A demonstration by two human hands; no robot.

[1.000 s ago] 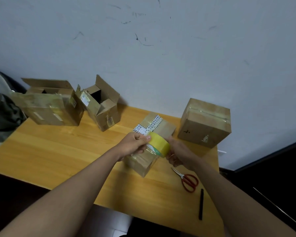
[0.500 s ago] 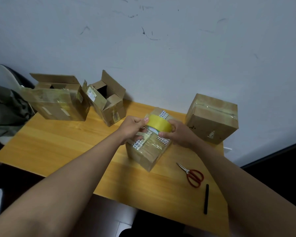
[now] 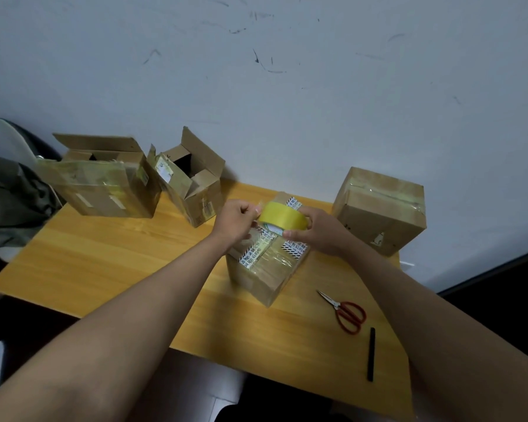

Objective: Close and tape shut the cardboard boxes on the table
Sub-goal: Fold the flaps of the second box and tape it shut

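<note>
Item 1: tabletop [image 3: 110, 269], yellow wood with a straight lengthwise grain and a smooth finish, set against a scuffed white wall [image 3: 287, 102].

Item 2: centre box [image 3: 265, 269], brown corrugated cardboard, flaps down, its top glossy with clear tape and crossed by white strips edged in black hatching. The strips carry printed characters too small for me to read. It sits at the middle of the tabletop, under both my hands.

Item 3: tape roll [image 3: 282, 217], a yellowish translucent ring, held just above the centre box. My right hand [image 3: 323, 231] grips it, fingers curled over the far rim and thumb under the near one. My left hand [image 3: 237, 222] is curled closed at the roll's 9 o'clock edge, fingers pinching what looks like the loose tape end.

Item 4: sealed box [image 3: 378, 214], squat cardboard cube with clear tape along its top seam, at 2 o'clock from the centre box.

Item 5: small open box [image 3: 195, 190], flaps up, with a pale label on one flap, at 10 o'clock.

Item 6: large open box [image 3: 104, 181], its front sheathed in wrinkled tape, at 9 to 10 o'clock, touching the small one.

Item 7: scissors [image 3: 346, 313], metal blades, red loop handles, at 4 o'clock.

Item 8: black pen [image 3: 371, 354], a slim stick, just beyond the scissors at 5 o'clock.
</note>
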